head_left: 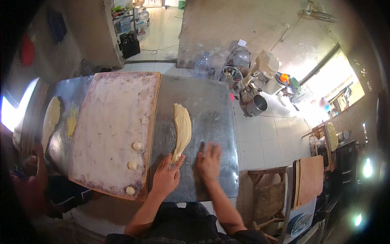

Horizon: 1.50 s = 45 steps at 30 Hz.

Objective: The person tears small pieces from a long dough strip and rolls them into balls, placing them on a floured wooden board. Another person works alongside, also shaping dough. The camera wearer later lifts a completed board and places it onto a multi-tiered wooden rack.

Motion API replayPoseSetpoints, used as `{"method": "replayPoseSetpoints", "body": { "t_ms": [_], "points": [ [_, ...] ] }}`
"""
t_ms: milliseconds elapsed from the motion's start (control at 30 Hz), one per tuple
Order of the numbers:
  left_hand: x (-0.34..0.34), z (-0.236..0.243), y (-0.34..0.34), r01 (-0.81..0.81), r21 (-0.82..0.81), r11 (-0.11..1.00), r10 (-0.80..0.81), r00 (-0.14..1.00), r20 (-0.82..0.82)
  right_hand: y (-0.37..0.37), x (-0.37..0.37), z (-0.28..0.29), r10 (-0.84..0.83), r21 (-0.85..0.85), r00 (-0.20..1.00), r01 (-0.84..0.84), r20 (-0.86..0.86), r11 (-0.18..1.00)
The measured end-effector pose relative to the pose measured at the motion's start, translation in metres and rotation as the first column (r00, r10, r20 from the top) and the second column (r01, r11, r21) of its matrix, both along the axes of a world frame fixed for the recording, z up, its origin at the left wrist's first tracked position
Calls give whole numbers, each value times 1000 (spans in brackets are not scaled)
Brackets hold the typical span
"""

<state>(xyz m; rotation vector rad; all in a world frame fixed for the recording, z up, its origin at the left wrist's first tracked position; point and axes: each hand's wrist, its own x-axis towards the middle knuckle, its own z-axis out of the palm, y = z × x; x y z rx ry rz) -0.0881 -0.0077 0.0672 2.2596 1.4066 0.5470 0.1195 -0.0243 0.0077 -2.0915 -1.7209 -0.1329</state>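
Note:
A long strip of pale dough (183, 128) lies on the dark metal tabletop (205, 95), its narrow end toward me. My left hand (165, 177) rests at that near end, fingers stretched out and touching the dough. To the right of the strip, my right hand (209, 162) is held low over the metal, palm down with its fingers apart and a little blurred; nothing shows in it. Left of the strip, a floured wooden board (109, 118) bears three small dough balls along its right side: a far ball (137, 145), a middle ball (132, 165) and a near ball (130, 190).
At the far left sits another person (30, 183), near a flat piece of dough (52, 118) and yellow strips (72, 122). Beyond the table's right corner, a metal pot (256, 105) and a water jug (202, 65) stand on the tiled floor. Wooden boards (309, 179) lean at the right.

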Motion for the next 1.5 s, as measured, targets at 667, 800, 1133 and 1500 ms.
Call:
{"method": "replayPoseSetpoints", "body": {
  "t_ms": [667,800,1133,1500],
  "points": [
    [-33,8,17,-96,-302,948,226,872,433,31,-11,-5,69,-74,987,-80,-144,994],
    [-34,12,19,-90,-314,945,245,831,499,-11,13,6,121,-179,963,-167,-243,970],
    [-8,2,15,-26,-233,972,126,895,427,23,40,-11,-5,-67,1000,6,5,998],
    [42,-12,42,-260,-191,947,237,962,-135,-5,28,68,-354,-391,852,196,-386,899]
  ]
}}
